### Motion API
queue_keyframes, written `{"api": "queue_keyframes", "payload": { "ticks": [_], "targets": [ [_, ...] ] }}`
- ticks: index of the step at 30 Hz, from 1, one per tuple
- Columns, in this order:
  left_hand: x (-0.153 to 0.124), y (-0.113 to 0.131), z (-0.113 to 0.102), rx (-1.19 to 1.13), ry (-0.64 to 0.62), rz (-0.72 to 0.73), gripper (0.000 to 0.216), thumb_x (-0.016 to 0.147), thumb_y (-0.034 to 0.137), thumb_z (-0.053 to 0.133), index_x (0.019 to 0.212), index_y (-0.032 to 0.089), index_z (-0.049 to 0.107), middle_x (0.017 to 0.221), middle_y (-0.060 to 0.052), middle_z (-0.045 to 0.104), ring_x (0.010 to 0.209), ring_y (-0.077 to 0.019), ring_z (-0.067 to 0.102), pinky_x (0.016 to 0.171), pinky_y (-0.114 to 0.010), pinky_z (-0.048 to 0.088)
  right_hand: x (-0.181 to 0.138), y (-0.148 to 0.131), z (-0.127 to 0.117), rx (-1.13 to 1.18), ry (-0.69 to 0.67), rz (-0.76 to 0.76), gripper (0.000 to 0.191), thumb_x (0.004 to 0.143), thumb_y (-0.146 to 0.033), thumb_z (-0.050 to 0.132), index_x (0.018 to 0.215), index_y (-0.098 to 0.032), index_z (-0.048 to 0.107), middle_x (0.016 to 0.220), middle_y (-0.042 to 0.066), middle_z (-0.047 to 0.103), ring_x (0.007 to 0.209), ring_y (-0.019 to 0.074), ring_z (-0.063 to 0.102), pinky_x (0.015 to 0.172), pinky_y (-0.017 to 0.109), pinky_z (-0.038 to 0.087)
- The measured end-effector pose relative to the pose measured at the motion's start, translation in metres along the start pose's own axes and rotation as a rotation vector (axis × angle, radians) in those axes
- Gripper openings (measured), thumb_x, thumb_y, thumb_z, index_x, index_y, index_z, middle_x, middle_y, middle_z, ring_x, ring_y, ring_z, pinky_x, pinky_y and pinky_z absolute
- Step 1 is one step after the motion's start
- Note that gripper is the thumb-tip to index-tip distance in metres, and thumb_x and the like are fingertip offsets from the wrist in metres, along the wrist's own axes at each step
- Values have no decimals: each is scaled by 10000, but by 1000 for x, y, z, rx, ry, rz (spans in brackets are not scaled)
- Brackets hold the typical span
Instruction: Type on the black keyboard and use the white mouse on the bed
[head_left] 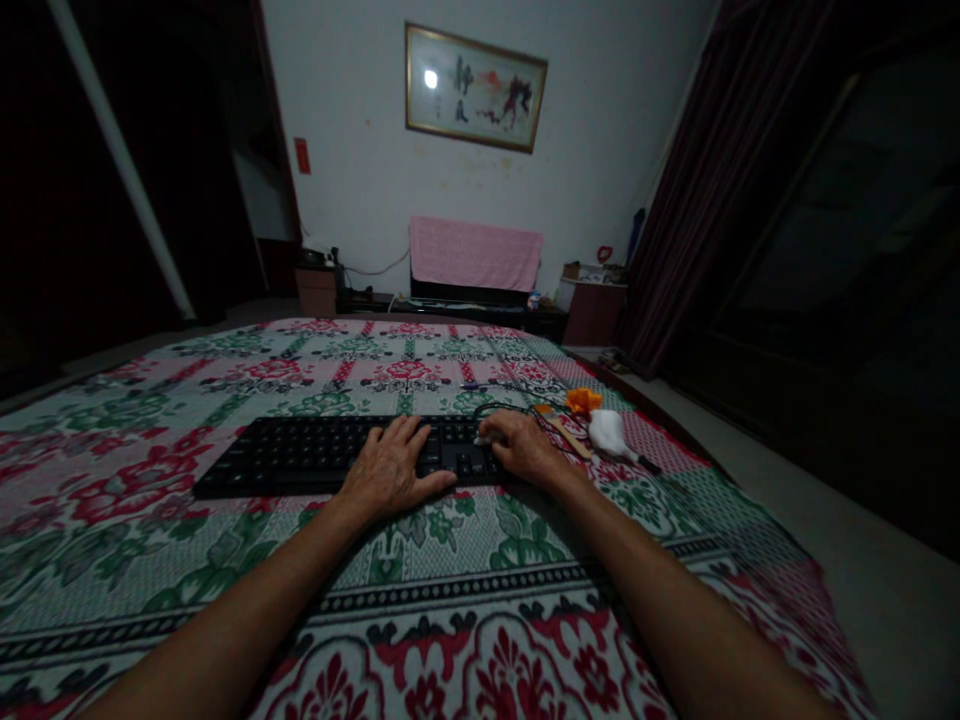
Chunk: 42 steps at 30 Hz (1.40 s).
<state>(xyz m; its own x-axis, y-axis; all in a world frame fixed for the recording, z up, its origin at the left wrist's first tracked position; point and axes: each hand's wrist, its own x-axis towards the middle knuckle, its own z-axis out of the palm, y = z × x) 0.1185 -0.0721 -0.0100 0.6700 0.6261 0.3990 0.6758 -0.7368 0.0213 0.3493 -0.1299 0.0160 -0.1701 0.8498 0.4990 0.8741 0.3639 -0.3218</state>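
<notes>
Flowered bedspread (465, 540), black keyboard (292, 455) on it: left hand (388, 470) lies across, fingers spread; right hand (521, 445) curls, whether gripping I can't see.

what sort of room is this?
Probably a bedroom: a broad floral cloth, likely a bedspread, lies under the keyboard; beyond are a framed picture and a long dark curtain.

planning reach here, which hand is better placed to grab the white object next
Right, most likely: the right hand is closer to the white object, which lies to the right of the keyboard. The left hand rests on the keyboard, farther away.
</notes>
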Motion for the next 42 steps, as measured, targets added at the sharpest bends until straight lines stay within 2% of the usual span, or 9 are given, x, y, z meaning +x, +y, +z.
{"api": "queue_keyframes", "payload": {
  "ticks": [7,13,16,19,24,29,32,36,42],
  "targets": [
    [0,0,0,14,3,1,776,787,728,351,1315,172,474,1430,-136,418,1309,-310,358,1029,-466,296,-2,2,-7,-67,36,96,271,643,-30,484,820,-188,614,830,29,646,810,169,580,768,269,427],
    [0,0,1,-10,2,-5,787,784,731,357,1326,170,464,1439,-139,405,1319,-322,339,1036,-482,286,-4,0,-3,-42,-11,-2,278,624,-18,473,800,-175,619,845,42,650,846,174,579,799,271,424],
    [0,-1,1,-13,0,-5,785,783,727,367,1323,167,469,1439,-140,404,1320,-323,337,1036,-480,286,-6,0,-4,-32,60,78,212,636,-40,470,723,-181,603,750,24,632,760,163,575,754,261,430],
    [-1,0,0,-10,-9,-7,789,787,728,356,1323,160,469,1440,-138,406,1323,-321,336,1038,-477,286,-9,1,-7,11,155,124,220,662,-59,468,771,-184,614,782,23,646,753,158,583,731,255,435],
    [-1,2,-3,-7,-21,-14,765,799,702,370,1330,161,467,1446,-140,401,1331,-314,329,1047,-470,275,-13,-3,-8,6,65,72,263,633,-58,482,807,-174,642,815,38,660,756,164,587,719,259,430],
    [-1,2,-4,-8,-28,-9,774,798,702,371,1325,144,471,1442,-144,405,1331,-320,328,1043,-467,279,-14,-3,-11,101,93,217,192,651,-92,464,706,-182,623,663,-11,618,625,131,555,606,222,407],
    [-1,1,-4,-16,-22,-11,768,795,699,384,1327,151,467,1440,-143,408,1331,-322,331,1048,-472,272,-17,1,-10,122,143,208,215,655,-88,466,757,-183,630,737,-3,646,685,137,578,658,232,430],
    [-3,3,-5,-12,4,-8,763,802,678,399,1331,131,460,1432,-160,414,1325,-329,337,1033,-489,290,-20,0,-9,64,65,98,261,655,-57,474,814,-182,638,831,28,673,801,163,604,758,266,444],
    [-8,12,-5,-15,68,2,649,811,630,448,1256,167,542,1395,-155,464,1302,-329,370,1036,-513,284,-22,-9,-9,-69,-21,124,283,655,-42,481,857,-176,627,900,61,669,871,198,595,816,309,437]
  ]
}}
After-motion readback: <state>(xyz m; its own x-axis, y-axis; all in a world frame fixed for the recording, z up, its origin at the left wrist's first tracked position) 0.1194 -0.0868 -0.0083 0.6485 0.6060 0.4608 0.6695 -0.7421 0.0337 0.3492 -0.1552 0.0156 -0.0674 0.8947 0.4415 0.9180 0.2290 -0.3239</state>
